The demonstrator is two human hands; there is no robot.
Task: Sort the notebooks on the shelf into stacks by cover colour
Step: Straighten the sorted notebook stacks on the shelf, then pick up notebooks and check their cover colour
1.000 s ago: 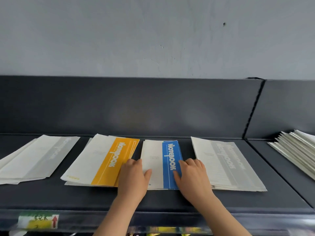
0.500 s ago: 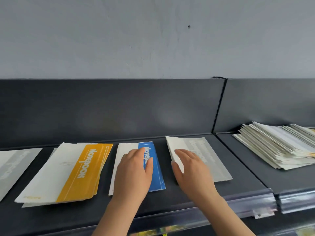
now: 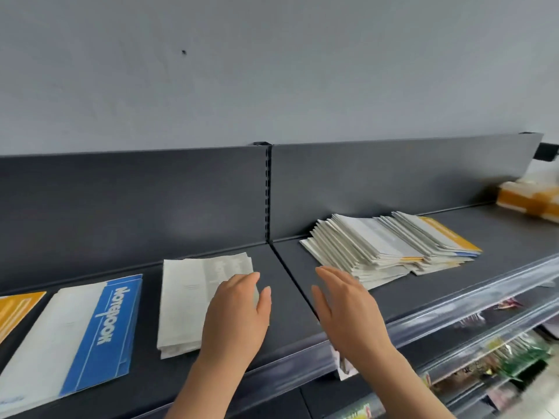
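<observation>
Blue-banded white notebook (image 3: 81, 337), grey-banded stack (image 3: 196, 297), orange-banded corner (image 3: 15, 309), dark grey shelf (image 3: 290, 303).

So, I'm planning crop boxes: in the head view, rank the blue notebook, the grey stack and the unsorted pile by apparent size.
1. blue notebook: largest, though nearest the camera.
2. unsorted pile and grey stack: too alike to rank; the left hand covers part of the stack.
</observation>
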